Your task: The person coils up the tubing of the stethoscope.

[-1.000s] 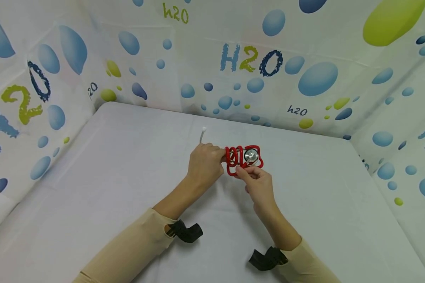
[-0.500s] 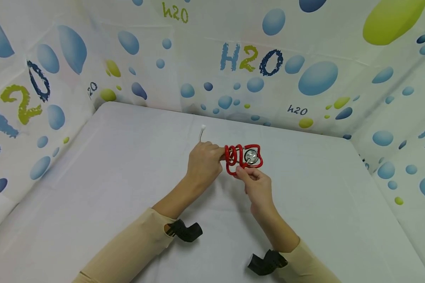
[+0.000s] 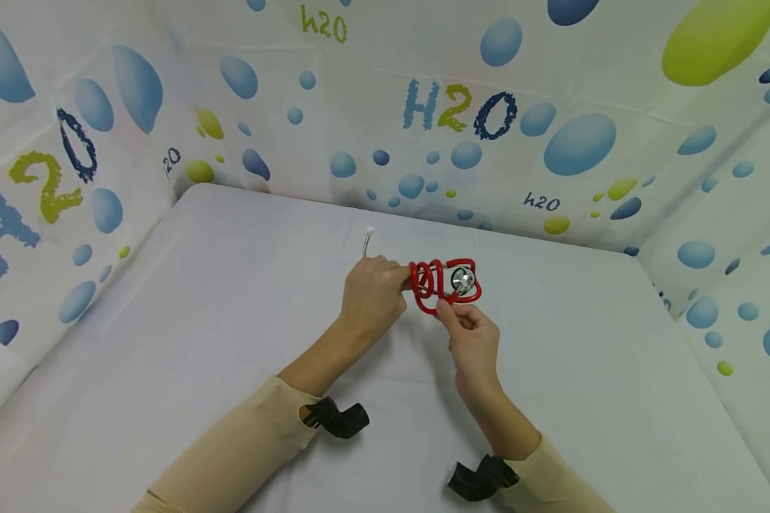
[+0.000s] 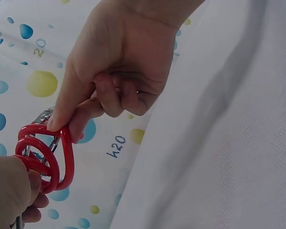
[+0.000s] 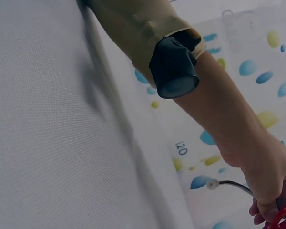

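A stethoscope with red tubing [image 3: 439, 278] wound in loops is held up between both hands. My left hand [image 3: 372, 296] grips it at the metal ear tubes, its fingers curled round them. A bent ear tube with a white ear tip [image 3: 369, 230] sticks out above that hand, and shows again as a curved metal tube [image 5: 236, 183] in the right wrist view. My right hand [image 3: 476, 345] pinches the lower red loop between thumb and forefinger; its other fingers are curled in, as the left wrist view shows. The round silver chest piece [image 3: 463, 280] lies within the loops at the right end.
A white cloth-covered table [image 3: 231, 285] spreads beneath the hands. Behind and at the sides hangs a white sheet [image 3: 359, 64] printed with drops and H2O lettering. Each wrist carries a black camera mount [image 3: 340, 418] below the beige sleeve.
My right hand has shifted slightly right along the lower loop, which looks pulled in tighter. The chest piece has tilted a little. My left hand keeps its grip.
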A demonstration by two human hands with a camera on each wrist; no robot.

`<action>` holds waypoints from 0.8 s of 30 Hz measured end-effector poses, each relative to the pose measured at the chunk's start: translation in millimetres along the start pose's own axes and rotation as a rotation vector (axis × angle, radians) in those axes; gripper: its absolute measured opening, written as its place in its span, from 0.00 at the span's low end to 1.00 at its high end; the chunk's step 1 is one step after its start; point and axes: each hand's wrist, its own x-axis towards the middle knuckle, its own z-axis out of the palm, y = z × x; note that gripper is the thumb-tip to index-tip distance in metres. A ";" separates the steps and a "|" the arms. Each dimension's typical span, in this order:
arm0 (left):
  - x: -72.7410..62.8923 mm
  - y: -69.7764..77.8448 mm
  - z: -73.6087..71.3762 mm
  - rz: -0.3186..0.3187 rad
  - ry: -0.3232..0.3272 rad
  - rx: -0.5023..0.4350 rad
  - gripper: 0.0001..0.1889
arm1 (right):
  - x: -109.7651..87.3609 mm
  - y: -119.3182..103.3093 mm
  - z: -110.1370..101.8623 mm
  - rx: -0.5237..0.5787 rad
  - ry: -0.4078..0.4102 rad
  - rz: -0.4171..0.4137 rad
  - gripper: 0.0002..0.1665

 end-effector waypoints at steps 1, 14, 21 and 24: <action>0.3 -0.4 0.2 0.001 -0.014 0.005 0.03 | 0.3 0.8 0.3 0.000 0.005 0.000 0.20; 3.4 -7.2 -2.2 -0.054 -0.278 -0.031 0.02 | 4.3 11.4 4.6 0.011 0.007 0.085 0.23; 6.2 -17.7 -0.7 -0.035 -0.459 -0.080 0.04 | 6.2 11.9 5.8 0.002 -0.059 0.143 0.21; 6.6 -23.3 0.3 -0.044 -0.529 -0.079 0.05 | 7.8 11.8 6.2 -0.017 -0.106 0.169 0.19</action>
